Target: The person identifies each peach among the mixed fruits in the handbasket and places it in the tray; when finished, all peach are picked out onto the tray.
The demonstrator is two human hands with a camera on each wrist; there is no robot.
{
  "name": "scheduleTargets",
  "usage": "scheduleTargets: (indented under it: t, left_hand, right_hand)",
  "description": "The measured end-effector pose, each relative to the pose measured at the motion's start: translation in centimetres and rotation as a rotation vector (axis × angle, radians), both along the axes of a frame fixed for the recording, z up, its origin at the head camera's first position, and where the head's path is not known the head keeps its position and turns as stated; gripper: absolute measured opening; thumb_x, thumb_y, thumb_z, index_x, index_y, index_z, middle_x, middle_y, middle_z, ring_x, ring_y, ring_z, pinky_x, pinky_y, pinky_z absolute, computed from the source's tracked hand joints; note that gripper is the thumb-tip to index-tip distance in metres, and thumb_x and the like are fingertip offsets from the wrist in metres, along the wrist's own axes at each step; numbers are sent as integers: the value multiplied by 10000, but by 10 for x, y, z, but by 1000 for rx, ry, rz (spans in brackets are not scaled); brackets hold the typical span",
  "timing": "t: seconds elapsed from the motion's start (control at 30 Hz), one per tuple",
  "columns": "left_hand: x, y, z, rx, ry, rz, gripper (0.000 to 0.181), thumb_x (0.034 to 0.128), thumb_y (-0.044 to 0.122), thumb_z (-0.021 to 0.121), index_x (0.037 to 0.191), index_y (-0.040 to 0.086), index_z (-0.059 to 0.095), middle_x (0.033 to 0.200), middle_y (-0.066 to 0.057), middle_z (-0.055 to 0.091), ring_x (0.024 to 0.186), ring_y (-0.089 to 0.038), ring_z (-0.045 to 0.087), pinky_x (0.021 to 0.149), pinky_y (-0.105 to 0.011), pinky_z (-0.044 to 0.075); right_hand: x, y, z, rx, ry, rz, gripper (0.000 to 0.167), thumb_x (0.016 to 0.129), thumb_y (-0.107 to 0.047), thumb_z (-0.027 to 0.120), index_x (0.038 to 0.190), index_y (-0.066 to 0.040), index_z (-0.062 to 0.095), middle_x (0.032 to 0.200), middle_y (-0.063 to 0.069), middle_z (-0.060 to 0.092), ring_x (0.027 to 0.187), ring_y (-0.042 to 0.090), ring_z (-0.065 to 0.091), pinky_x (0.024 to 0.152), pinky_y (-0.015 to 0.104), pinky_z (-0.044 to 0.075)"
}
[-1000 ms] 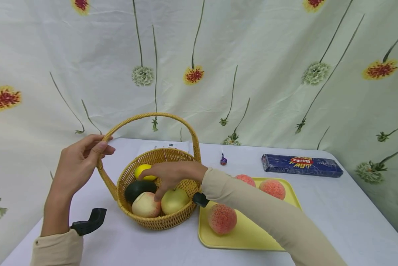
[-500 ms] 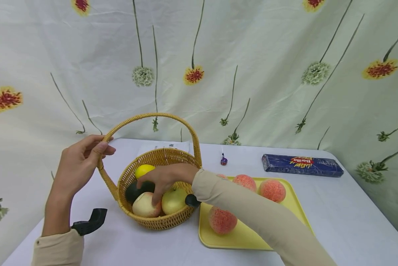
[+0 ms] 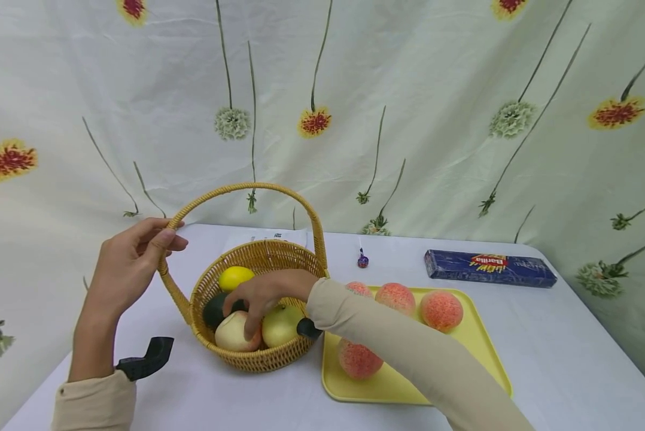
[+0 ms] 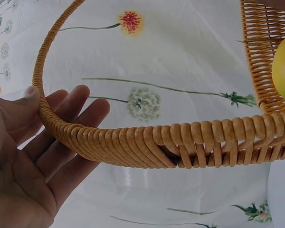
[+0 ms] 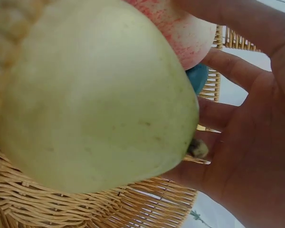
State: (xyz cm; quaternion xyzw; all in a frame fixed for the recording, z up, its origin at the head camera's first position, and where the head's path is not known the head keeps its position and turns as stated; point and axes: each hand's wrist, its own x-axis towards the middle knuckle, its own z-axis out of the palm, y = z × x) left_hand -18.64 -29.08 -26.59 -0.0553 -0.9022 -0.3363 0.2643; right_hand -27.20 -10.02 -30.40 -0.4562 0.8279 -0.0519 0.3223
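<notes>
A round wicker basket (image 3: 258,362) stands on the table with its tall handle (image 3: 247,186) upright. My left hand (image 3: 122,269) holds the left side of that handle, thumb on one side and fingers on the other, as the left wrist view confirms. Inside the basket my right hand (image 3: 265,292) grips a pale pink-and-white peach (image 3: 233,332) from above, thumb and fingers on its opposite sides. Beside it lie a yellow-green pear-like fruit (image 5: 95,95) with a stem, a dark green fruit (image 3: 213,311) partly hidden by my fingers, and a lemon (image 3: 234,278).
Right of the basket, a yellow tray (image 3: 495,365) bears several red-pink peaches (image 3: 441,310), partly covered by my right sleeve (image 3: 408,347). Farther back lie a blue Barilla box (image 3: 489,269), a lollipop (image 3: 362,260) and a white printed packet (image 3: 295,237). A flowered curtain (image 3: 408,72) hangs behind.
My right hand has moved slightly left and down in the basket, from over the fruit to a grip on the pale peach. The left hand stays on the handle.
</notes>
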Motion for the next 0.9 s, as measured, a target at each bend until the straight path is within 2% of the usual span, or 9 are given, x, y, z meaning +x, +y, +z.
scheduleTargets:
  t: [0.17,0.37,0.9]
  left_hand:
    - [1,0,-1,1,5,-2,309,997,288,505,1209,90,612,963,-135,709,778,123,552,650,-75,464]
    - [1,-1,0,2,7,-1,307,996,292,507,1204,95,617,950,-123,709,779,120,556,652,-75,465]
    - [1,1,1,6,7,-5,314,1001,286,498,1212,84,612,952,-136,708,776,101,560,642,-94,472]
  right_hand:
    - [6,-2,-3,3,-10,8,707,743,-358,816,1355,-316,467,1264,-112,473,1095,65,431,913,202,376]
    - [11,-4,-8,-5,-15,16,706,775,-317,791,1387,-304,440,1187,-100,500,1041,64,464,867,202,399]
    - [11,-1,-8,-29,-88,1,669,809,-287,772,1382,-267,427,1121,-72,526,1008,65,517,882,180,394]
